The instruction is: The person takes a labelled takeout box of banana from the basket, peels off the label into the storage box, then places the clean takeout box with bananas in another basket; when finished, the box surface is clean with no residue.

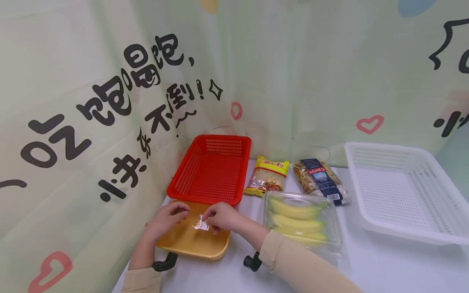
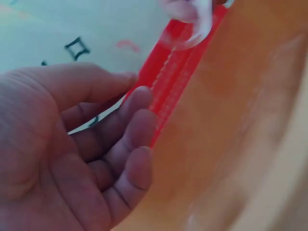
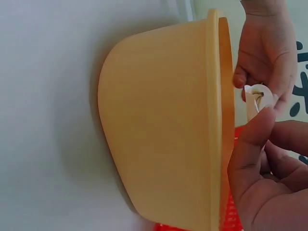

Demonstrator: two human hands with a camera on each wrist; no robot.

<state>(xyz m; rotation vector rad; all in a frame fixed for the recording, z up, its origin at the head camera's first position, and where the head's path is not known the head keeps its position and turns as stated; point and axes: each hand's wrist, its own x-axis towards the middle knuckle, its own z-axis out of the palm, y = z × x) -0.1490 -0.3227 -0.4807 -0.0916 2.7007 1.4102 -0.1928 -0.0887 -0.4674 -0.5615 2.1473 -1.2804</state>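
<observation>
Over the orange-yellow basin [image 1: 187, 243], my right hand [image 1: 222, 217] pinches a small white printed label [image 1: 201, 223] between thumb and fingers. The right wrist view shows the label [image 3: 259, 98] curling, with a dark mark on its face. My left hand [image 1: 169, 220] hovers above the basin's left side, apart from the label, its fingers loosely bent. In the left wrist view nothing shows between the fingers of the left hand [image 2: 82, 144]. Part of the basin's inside is hidden behind the hands.
A red perforated basket [image 1: 210, 171] stands behind the basin. To the right are a yellow-topped food bag [image 1: 268, 175], an AGNESI bag [image 1: 320, 179], a clear box [image 1: 264, 219] with bananas [image 1: 296, 221], and a white basket [image 1: 388, 199]. A printed curtain [image 1: 271, 81] hangs behind and left.
</observation>
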